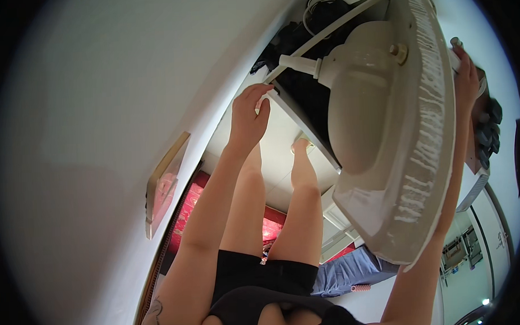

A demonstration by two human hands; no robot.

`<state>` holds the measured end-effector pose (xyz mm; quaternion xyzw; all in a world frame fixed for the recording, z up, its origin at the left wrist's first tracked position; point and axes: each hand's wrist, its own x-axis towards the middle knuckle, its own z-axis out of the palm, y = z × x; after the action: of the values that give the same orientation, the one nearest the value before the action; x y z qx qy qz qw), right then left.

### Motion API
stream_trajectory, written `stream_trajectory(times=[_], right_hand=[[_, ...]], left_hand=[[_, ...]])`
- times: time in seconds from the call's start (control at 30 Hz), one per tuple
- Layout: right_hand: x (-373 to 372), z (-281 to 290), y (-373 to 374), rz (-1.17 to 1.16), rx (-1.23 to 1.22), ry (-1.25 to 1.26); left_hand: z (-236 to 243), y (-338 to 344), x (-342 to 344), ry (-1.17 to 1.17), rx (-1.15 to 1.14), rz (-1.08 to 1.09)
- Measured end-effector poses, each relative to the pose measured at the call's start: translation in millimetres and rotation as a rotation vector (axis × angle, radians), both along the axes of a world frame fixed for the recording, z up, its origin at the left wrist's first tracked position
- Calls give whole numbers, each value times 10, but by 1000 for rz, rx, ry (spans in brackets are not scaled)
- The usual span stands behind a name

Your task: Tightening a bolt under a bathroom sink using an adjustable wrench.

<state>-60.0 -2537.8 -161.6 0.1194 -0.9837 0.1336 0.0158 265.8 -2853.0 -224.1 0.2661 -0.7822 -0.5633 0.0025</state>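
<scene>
A cream washbasin (364,113) stands tipped up on its side with its underside facing me. Ragged white strips of old sealant (422,139) run along its rim. A pale drain pipe (300,65) sticks out of the bowl, and a brass-coloured fitting (399,53) sits near the rim. From behind, my right hand (466,78) holds the basin by its far side, next to a small metal-tipped part; the basin partly hides that arm. My left hand (250,120) is open and bare, fingers slightly curled, by the corner of the cabinet frame (304,121) beneath the basin.
Dark items (301,40) and a coiled cable (311,12) lie inside the cabinet. A white wall (125,81) rises at left, with a wood-edged panel (168,186) on it. Blue fabric (352,271) and red patterned material (187,214) are behind my legs. Dark objects (488,134) stand at right.
</scene>
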Motion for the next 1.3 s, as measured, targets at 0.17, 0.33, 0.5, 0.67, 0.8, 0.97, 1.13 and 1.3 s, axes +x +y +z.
stream_trajectory(times=[0.17, 0.33, 0.5, 0.67, 0.8, 0.97, 1.13, 1.3], right_hand=[[1177, 1060, -118, 280, -46, 148], [2598, 1709, -440, 295, -333, 20], [2938, 1431, -513, 115, -272, 157], [3164, 1176, -659, -112, -260, 312], [3258, 1081, -680, -257, -270, 380], [3210, 934, -331, -68, -154, 476], [3090, 1040, 537, 47, -27, 566], [3010, 493, 670, 10, -86, 503]], left_hand=[[-859, -19, 430, -69, 58, 135], [-1850, -110, 235, -192, 391, 401], [-2044, -16, 13, -321, 915, 583], [-1911, 79, 142, -310, 878, 534], [-1929, 236, 262, -331, 886, 557], [-1924, 684, 428, -316, 922, 666], [-1755, 958, 506, -337, 1031, 691], [-2917, 162, 408, -100, -21, -154]])
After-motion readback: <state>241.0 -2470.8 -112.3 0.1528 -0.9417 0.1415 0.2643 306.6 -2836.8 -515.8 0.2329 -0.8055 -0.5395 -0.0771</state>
